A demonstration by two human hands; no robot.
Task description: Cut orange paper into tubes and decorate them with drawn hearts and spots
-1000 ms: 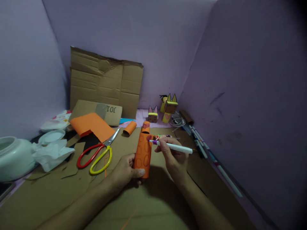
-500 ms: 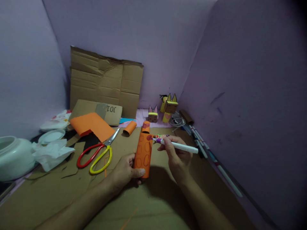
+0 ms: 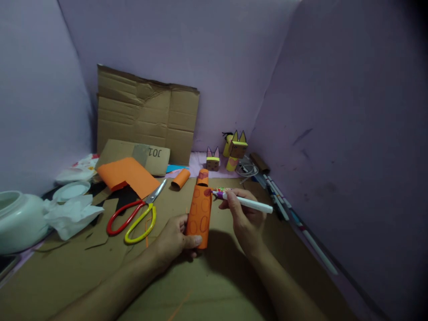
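An orange paper tube (image 3: 199, 211) covered with drawn ovals is held upright near the middle by my left hand (image 3: 180, 238), its thumb across the lower front. A smaller orange piece (image 3: 202, 177) with a dark heart shape rises at the tube's top end. My right hand (image 3: 245, 218) pinches a white marker (image 3: 252, 203) with a purple band. The marker's tip touches or nearly touches the tube's upper right, where one oval is filled in dark red. Behind the right fingers lies a small colourful item, mostly hidden.
Red-and-yellow-handled scissors (image 3: 140, 218) lie open to the left, by folded orange paper (image 3: 129, 176) and a short orange roll (image 3: 181, 179). A white jar (image 3: 22, 223) and crumpled tissue (image 3: 73, 214) are far left. Paper animal figures (image 3: 238, 149) stand behind; several markers (image 3: 317, 249) line the right wall.
The marker and my right hand have shifted very slightly left at the dark red oval. My left hand keeps the same hold on the tube.
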